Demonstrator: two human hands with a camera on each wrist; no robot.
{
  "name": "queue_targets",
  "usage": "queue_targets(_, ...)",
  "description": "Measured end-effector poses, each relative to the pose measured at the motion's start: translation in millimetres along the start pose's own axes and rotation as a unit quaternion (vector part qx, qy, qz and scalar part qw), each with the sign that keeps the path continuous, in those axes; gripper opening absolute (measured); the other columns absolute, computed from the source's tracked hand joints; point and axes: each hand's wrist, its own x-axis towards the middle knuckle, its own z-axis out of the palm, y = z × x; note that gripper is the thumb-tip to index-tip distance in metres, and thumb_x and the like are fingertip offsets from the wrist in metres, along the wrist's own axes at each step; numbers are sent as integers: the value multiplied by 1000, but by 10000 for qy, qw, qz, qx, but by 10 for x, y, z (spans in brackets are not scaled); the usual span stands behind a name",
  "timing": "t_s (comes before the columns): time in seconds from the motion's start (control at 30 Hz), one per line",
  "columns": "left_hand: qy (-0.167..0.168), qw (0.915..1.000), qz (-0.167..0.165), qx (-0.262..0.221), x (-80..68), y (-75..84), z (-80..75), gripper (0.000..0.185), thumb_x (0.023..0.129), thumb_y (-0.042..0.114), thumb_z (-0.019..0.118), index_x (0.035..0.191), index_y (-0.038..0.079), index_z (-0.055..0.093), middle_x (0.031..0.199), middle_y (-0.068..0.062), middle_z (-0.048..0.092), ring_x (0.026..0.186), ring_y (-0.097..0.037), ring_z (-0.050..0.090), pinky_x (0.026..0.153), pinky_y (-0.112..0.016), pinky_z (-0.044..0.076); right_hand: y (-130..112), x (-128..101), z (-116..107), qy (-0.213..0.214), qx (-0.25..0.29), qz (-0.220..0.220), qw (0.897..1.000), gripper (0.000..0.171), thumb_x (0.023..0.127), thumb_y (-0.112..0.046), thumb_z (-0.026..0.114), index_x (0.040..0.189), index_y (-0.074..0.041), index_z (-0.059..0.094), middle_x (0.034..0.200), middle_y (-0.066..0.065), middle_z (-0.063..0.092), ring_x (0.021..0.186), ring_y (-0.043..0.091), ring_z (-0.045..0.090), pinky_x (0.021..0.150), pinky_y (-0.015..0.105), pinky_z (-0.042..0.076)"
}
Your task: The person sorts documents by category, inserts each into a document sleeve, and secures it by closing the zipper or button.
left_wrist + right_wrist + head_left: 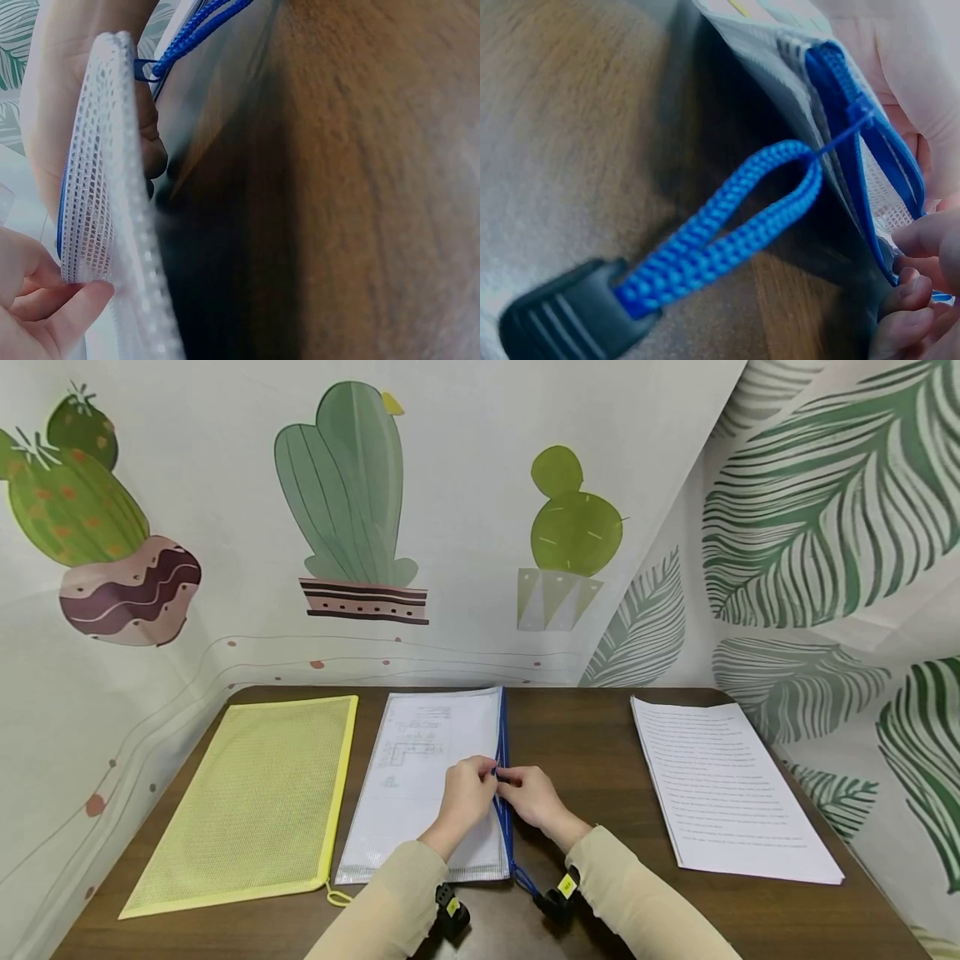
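Note:
A clear mesh zip pouch (427, 818) lies in the middle of the table, a printed sheet (420, 727) showing through it. Along its right side runs a blue zipper (503, 718). My left hand (467, 789) pinches the pouch's mesh edge near mid-length, its fingertips (94, 296) on the mesh. From the right, my right hand (534, 795) pinches the blue zipper edge with its thumb and fingers (922, 240). Between slider and hands, the two zipper edges stand apart. At the near end, the zipper slider (860, 111) carries a blue cord loop (727, 217).
A yellow mesh zip pouch (255, 793) lies at the left, with its cord loop (339, 897) towards the near side. On the right is a stack of printed paper (731, 793). A patterned cloth wall (465, 527) stands behind the brown table (577, 718).

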Motion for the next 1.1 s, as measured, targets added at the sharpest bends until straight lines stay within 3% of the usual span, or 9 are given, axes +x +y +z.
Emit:
queue_targets(0.23,61,10000,57,3,10,-29,25,22,82,-4,55,99,-7,69,94,-19,71,79,-21,67,65,-26,53,11,-22,-40,-57,28,-223,9997,29,88,-10,60,115,-1,67,116,17,66,111,29,60,92,45,48)
queue_targets(0.47,148,9998,28,135,38,-66,49,23,80,-3,56,98,-6,69,92,-17,71,78,-21,66,65,-27,53,22,-35,-83,-42,51,-200,9998,27,88,-8,59,112,-2,68,115,17,67,112,30,59,92,46,48)
queue_targets(0.5,160,9997,49,154,41,-75,54,23,79,-4,56,98,-6,69,91,-17,71,78,-21,67,65,-27,54,24,-35,-87,-30,39,-193,9998,26,88,-8,59,111,-2,69,114,16,67,109,28,61,91,44,49)
queue_targets(0.6,152,9997,62,157,44,-92,65,22,80,-4,56,98,-6,69,91,-18,71,80,-22,67,67,-28,54,35,-38,-99,-84,184,-42,9998,25,88,-9,59,110,-2,69,99,15,70,78,22,65,69,38,54)
queue_targets(0.73,119,9998,84,115,54,-115,69,21,82,-3,56,98,-6,69,93,-18,71,84,-25,68,71,-31,55,52,-56,-124,-218,491,299,9981,24,89,-11,58,109,-3,69,74,11,65,45,13,50,40,26,41)
queue_targets(1.1,-8,9983,9,576,100,-148,81,22,83,2,57,101,-1,70,94,-14,72,85,-22,68,73,-34,55,82,-142,-211,-555,825,623,9931,21,88,-15,59,96,2,69,73,10,66,53,13,61,43,30,50)
